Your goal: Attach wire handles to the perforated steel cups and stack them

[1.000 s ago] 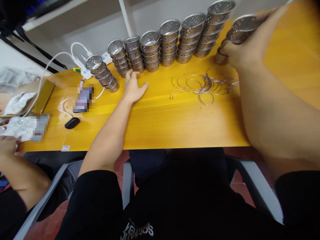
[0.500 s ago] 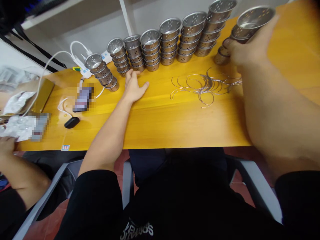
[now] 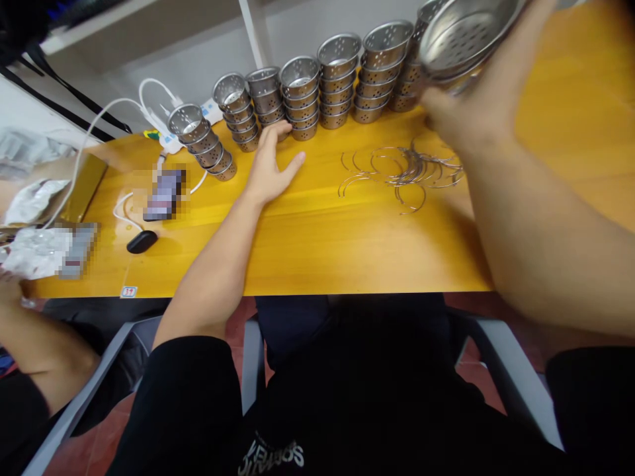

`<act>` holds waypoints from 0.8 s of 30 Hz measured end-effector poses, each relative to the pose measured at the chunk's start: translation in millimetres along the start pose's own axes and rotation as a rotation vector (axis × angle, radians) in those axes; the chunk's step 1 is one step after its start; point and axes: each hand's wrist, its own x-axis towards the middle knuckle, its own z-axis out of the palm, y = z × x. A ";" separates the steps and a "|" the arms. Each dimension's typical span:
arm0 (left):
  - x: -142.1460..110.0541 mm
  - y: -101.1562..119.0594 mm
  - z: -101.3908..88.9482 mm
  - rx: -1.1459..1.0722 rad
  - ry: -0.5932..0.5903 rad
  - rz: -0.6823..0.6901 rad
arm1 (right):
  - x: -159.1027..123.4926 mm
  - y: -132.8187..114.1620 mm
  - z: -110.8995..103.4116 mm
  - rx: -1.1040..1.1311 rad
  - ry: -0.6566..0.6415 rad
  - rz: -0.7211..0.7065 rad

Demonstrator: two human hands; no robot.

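Observation:
My right hand (image 3: 479, 116) is wrapped round a perforated metal cup (image 3: 466, 36), raised toward me at the upper right. Whether more cups hang under it is hidden by my hand. The cup overlaps the rightmost stack in view. My left hand (image 3: 272, 168) is held open, fingers apart, near the foot of a stack of perforated metal cups (image 3: 262, 92); I cannot tell whether it touches them. More stacks, such as the second from the right (image 3: 372, 86), stand in a row along the back. A leaning stack (image 3: 201, 142) is at the left end.
Thin curved metal wires (image 3: 411, 168) lie in a tangle on the yellow table (image 3: 347, 258). To the left are a phone (image 3: 166, 195), a black oval case (image 3: 142, 242), white cables and a power strip (image 3: 171, 142). A co-worker's arm (image 3: 44, 337) rests at the far left.
My right hand has lifted the cup off the right side of the table, bringing it left and closer to the camera. My left hand has shifted slightly right.

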 end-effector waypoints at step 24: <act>-12.9 47.5 24.0 -0.109 -0.090 -0.037 | -65.6 -70.9 50.3 0.249 -0.723 -0.288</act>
